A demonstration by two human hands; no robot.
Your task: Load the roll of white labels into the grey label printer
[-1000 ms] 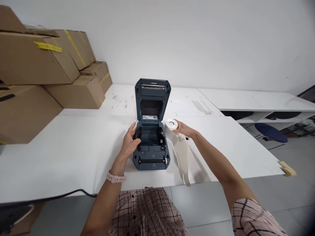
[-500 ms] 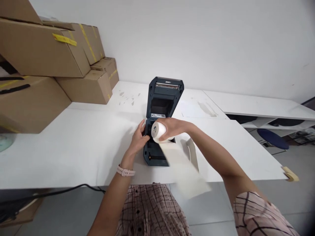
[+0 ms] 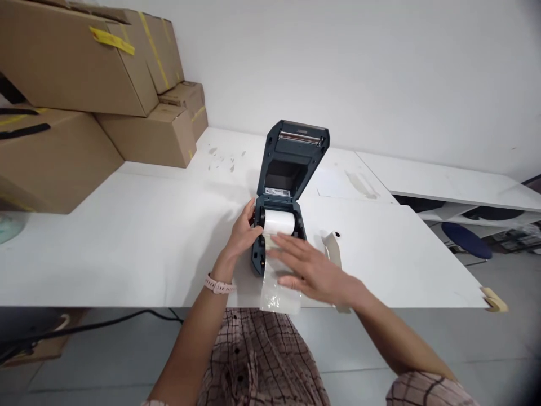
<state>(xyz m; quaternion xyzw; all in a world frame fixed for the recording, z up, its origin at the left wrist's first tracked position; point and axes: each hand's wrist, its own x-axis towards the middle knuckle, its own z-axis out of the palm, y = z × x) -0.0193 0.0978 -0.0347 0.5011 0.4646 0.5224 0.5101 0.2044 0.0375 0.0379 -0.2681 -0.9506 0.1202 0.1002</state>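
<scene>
A dark blue printer [image 3: 258, 256] stands on the white table with its lid [image 3: 291, 155] tilted up. Inside it a white roll [image 3: 279, 222] sits between two black holders, and its pale strip [image 3: 281, 299] runs forward over the printer's front and past the table edge. My left hand [image 3: 243, 231] grips the printer's left side, thumb on the rim beside the roll. Over the strip, just in front of the roll, my right hand [image 3: 310, 268] is spread with nothing held in it; whether it touches the strip is unclear.
Cardboard boxes [image 3: 147, 135] are stacked at the left. Right of the printer lies another small roll with a loose strip [image 3: 333, 248]. A white sheet [image 3: 332, 183] lies behind it. A black cable [image 3: 118, 320] hangs below the front edge [image 3: 127, 306].
The white roll has gone from my right hand into the printer. My right hand has opened and moved down over the strip, which now lies straight forward. The view has shifted slightly.
</scene>
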